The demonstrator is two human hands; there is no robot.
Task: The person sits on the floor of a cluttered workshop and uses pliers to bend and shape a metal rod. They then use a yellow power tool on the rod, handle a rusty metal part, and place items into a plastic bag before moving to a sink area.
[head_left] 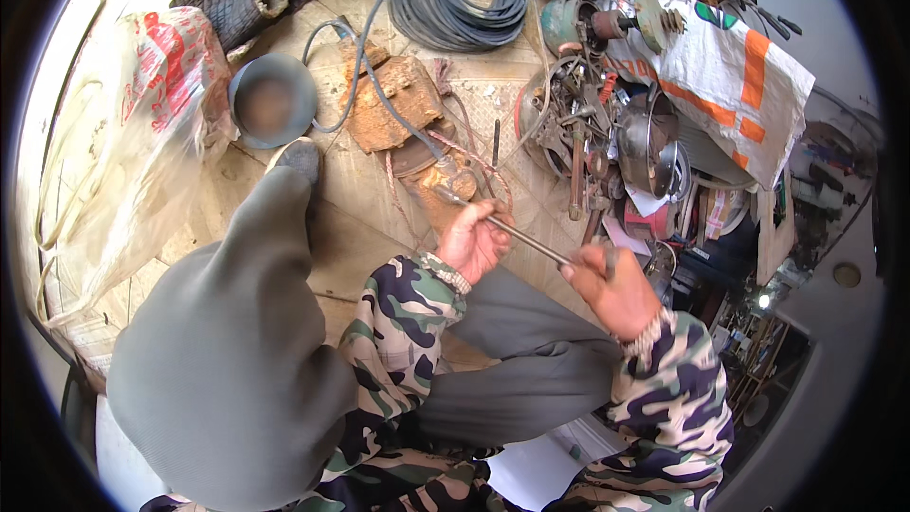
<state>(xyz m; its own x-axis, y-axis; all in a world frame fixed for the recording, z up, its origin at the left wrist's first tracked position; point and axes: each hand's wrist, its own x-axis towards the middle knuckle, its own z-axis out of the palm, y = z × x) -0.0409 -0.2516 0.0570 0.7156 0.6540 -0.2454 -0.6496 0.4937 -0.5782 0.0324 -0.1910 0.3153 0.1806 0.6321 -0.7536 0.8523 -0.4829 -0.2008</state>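
Observation:
In front of me, both hands hold a long slim metal rod (533, 243), slanting down to the right. Its far left end looks thicker, like a socket; its exact kind is unclear. My left hand (472, 243) curls around it near that end. Closed on the other end is my right hand (612, 292), slightly blurred, with a short grey piece showing by its fingers. Just beyond my left hand sits a rusty motor-like machine (391, 104) on the floor, its near end (463, 184) close to the rod tip. A grey cable and pinkish cords run from it.
A grey bowl (273, 100) and a plastic bag (156, 85) lie left of the machine. Coiled black cable (459, 0) is behind it. To the right are piled tools and metal parts (576, 123), a steel pot (648, 128) and a white woven sack (730, 76).

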